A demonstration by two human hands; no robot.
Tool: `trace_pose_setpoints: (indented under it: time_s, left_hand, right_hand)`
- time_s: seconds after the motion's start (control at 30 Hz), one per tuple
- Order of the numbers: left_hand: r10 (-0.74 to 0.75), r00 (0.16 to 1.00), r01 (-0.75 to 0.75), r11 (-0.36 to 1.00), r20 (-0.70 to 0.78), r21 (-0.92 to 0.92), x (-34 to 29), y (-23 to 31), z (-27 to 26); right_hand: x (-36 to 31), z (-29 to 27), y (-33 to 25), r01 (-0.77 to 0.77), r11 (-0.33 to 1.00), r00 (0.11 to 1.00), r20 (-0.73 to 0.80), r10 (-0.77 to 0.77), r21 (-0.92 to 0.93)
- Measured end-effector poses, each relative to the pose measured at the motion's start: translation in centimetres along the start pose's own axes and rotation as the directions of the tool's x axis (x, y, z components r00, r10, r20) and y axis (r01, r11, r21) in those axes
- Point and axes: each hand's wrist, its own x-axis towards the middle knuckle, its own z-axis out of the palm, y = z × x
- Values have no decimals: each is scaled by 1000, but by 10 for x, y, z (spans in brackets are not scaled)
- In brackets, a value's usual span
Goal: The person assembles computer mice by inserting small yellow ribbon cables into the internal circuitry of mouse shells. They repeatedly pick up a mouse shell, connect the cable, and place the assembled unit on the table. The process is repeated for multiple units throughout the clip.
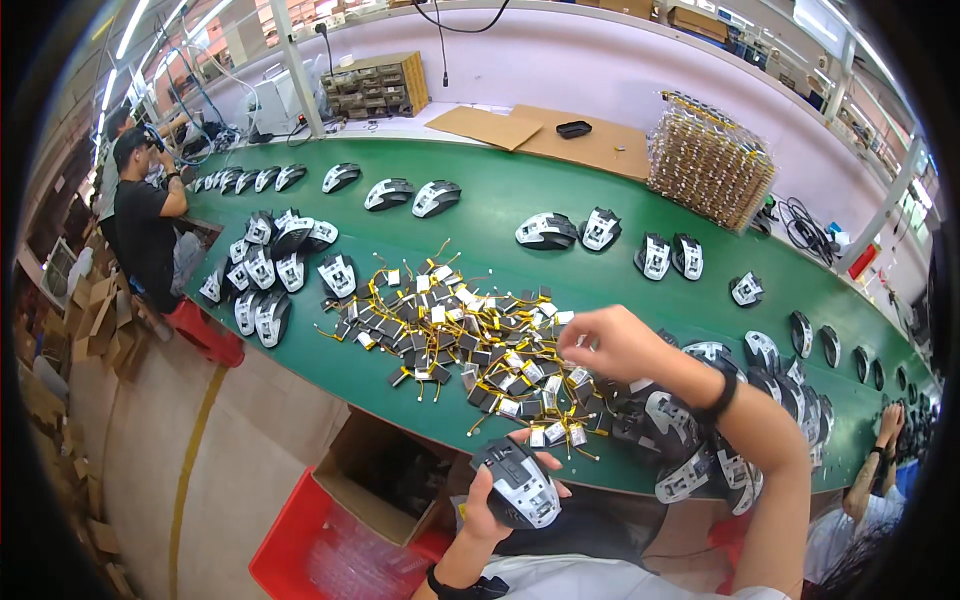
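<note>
In my left hand (490, 500) is a half-assembled computer mouse (517, 485), black with white panels, its underside turned up near the table's front edge. My fingers and thumb wrap round its sides. Over the right side of a heap of small flat batteries (450, 330) with yellow leads hovers my right hand (615, 343), fingers curled in toward the thumb. Whatever lies between those fingertips, if anything, is hidden. Beneath my right forearm is a pile of similar mice (670, 425), partly covered by the arm.
More mice (262, 265) cluster at the left of the green table (480, 200), and others stand in a row along its far side. Cell-filled trays (710, 160) are stacked at the back. A carton (375, 480) and red bin (300, 530) sit below. Other people (145, 200) work at both ends.
</note>
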Motion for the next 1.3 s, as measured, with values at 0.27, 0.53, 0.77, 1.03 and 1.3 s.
trace_pose_setpoints:
  time_s: [0.27, 0.53, 0.77, 1.03, 1.3]
  left_hand:
    - [65, 994, -57, 994, -86, 95, -8, 6, 0]
    - [38, 996, -29, 994, -82, 103, -2, -1, -3]
    - [24, 994, -11, 992, -105, 125, 4, -3, 6]
    - [33, 999, -31, 990, -8, 134, 31, -2, 45]
    - [-22, 999, 27, 996, -47, 89, 30, -21, 46]
  right_hand:
    - [46, 37, 36, -31, 963, 994, 92, 57, -267]
    - [43, 10, 27, -9, 995, 1000, -20, 7, -94]
    - [-8, -34, -32, -13, 866, 954, -254, 160, 499]
    - [-146, 34, -95, 217, 959, 931, -255, -260, -183]
    - [-184, 52, -78, 276, 819, 863, -246, -442, -503]
